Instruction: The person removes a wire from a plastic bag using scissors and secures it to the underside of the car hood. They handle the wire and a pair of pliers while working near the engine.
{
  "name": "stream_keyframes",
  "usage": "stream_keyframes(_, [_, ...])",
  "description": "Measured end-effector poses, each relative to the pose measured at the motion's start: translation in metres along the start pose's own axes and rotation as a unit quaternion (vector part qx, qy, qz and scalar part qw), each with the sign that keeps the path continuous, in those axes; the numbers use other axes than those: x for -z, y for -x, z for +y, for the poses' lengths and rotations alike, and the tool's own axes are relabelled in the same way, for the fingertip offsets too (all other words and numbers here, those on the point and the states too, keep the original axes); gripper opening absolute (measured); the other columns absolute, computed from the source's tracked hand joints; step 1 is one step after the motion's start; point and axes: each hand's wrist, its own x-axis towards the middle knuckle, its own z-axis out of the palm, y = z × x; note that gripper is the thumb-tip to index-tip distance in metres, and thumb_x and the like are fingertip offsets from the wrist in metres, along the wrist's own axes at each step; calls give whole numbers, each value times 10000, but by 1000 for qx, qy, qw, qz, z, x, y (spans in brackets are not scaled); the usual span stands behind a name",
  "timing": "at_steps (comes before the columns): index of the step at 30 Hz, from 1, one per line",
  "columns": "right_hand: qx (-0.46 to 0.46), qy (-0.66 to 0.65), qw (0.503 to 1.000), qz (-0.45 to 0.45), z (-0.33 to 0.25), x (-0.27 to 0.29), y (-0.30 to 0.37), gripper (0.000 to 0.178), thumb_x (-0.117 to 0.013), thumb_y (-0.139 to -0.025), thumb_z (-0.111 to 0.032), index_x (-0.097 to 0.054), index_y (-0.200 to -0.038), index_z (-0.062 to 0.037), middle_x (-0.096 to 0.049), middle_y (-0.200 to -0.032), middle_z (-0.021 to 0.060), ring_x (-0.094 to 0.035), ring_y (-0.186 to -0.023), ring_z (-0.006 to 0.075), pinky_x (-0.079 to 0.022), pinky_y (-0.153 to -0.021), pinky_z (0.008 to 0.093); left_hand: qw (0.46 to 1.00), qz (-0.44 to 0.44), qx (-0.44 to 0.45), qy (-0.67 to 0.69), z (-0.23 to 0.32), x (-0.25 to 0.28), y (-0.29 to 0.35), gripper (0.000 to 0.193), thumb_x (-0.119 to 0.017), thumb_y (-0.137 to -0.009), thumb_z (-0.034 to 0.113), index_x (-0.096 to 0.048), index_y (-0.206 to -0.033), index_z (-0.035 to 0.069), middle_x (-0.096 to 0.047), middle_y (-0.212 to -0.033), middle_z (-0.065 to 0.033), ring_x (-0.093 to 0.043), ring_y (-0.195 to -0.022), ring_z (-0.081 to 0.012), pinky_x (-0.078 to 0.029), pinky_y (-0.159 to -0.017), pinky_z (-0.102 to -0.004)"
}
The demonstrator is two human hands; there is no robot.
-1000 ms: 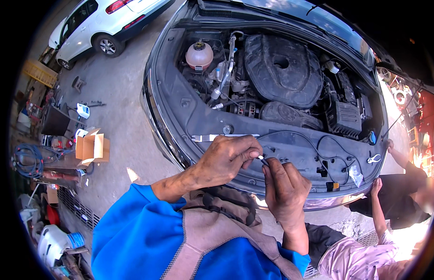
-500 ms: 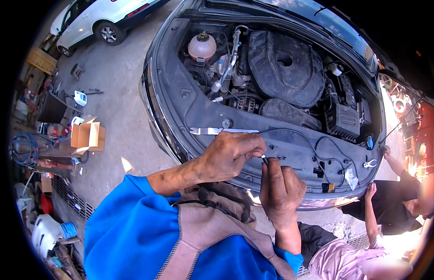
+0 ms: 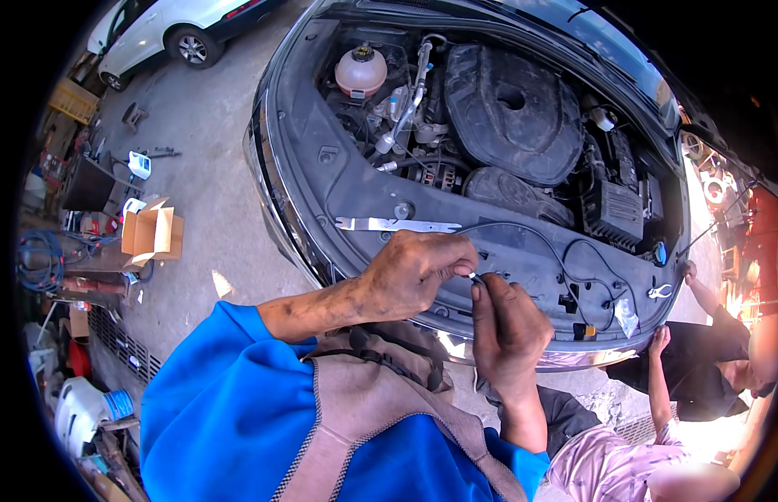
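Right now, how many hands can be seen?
4: the left hand and right hand at centre, one co-worker's hand and, lower, another co-worker's hand at far right. Others may be hidden.

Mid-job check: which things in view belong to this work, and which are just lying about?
Seems part of the work:
- small white-tipped dark piece, pinched between left hand and right hand
- black cable and silver forked bar, on the front panel

Apparently lying about:
- open cardboard box
- yellow crate
- coiled blue hose
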Motion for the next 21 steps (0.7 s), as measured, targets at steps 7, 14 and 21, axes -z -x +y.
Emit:
stream_keyframes(7, [-225, -272, 935, -34, 13, 2, 6, 166, -697, -906, -128, -693, -939, 34, -659, -726, 60, -555, -618, 96, -435, -557, 247, 999, 4, -34, -6, 3, -3, 0, 124, -610, -804, -95, -614, -900, -15, -663, -800, -119, -680, -720, -239, -536, -618, -326])
stream_keyframes(14, [-296, -501, 807, -96, 22, 6, 8, 223, -639, -961, -172, -671, -897, 40, -569, -639, 11, -451, -493, 57, -313, -448, 208, 994, -4, -93, -53, 6, -1, -3, 160, -617, -757, -81, -600, -888, 9, -665, -837, -101, -690, -764, -272, -562, -634, -348])
stream_keyframes(21, [-308, -476, 818, -95, 15, 6, 11, 196, -620, -965, -123, -652, -893, 57, -549, -606, 23, -453, -476, 79, -329, -437, 227, 990, -26, -117, -77, 4, 3, 0, 193, -629, -730, -90, -593, -887, 16, -664, -845, -92, -695, -793, -274, -572, -652, -357])
